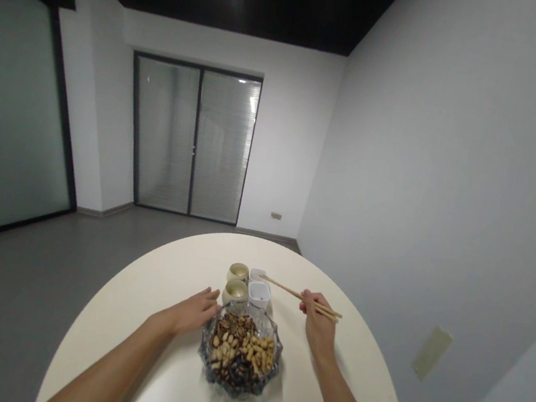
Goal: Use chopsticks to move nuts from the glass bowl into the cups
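A pair of wooden chopsticks (289, 289) is gripped in my right hand (319, 319). Their tips reach left over the farther of two white square cups (259, 294). My left hand (194, 311) has its fingers stretched out at the left rim of a divided glass dish (275, 365); I cannot tell if it touches the rim. In the dish lie pistachios (224, 349), peanuts (259, 353), dark seeds or nuts (238, 374) and brown striped pieces (235, 325). Beyond it stand two round yellowish cups (236, 290), left of the white ones.
Everything stands on a round cream table (143, 296). A white wall (441, 186) runs close along the right side. Glass doors with blinds (189, 142) are at the back, and a frosted glass panel (9, 115) is at the left.
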The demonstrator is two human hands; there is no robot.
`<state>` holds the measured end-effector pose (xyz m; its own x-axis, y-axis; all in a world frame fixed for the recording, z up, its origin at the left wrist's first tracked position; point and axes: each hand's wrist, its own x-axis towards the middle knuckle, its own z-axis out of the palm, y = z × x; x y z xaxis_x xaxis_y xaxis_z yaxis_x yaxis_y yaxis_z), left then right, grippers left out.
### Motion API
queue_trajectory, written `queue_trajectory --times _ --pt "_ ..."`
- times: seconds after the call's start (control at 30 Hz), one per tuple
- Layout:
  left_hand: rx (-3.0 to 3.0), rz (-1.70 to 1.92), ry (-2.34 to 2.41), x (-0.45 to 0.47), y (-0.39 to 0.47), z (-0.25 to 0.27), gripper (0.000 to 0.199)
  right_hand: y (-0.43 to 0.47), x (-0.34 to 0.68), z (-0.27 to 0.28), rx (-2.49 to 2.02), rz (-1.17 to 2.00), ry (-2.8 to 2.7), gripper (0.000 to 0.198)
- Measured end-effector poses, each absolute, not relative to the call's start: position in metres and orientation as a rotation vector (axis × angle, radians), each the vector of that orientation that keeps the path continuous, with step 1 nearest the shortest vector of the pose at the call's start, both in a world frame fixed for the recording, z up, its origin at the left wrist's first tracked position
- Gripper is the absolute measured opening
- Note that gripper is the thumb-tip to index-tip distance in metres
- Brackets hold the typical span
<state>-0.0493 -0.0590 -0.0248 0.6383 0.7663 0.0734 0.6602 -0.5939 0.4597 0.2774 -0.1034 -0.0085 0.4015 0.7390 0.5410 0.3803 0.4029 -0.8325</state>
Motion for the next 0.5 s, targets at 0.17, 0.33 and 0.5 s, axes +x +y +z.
queue_trajectory --times 0.17,0.33,0.5 --pt "2.478 0.36 1.099 -0.049 -0.062 -0.022 0.074 -0.104 0.28 -0.005 -1.133 0.309 -1.173 0.051" --pt "2.48 0.39 1.074 -0.049 -0.063 -0.018 0.073 -0.108 0.276 0.0 -1.021 0.399 -1.162 0.057" --pt "2.475 0.402 1.077 -0.048 -0.063 -0.018 0.074 -0.114 0.267 0.004 -1.01 0.498 -1.251 0.059"
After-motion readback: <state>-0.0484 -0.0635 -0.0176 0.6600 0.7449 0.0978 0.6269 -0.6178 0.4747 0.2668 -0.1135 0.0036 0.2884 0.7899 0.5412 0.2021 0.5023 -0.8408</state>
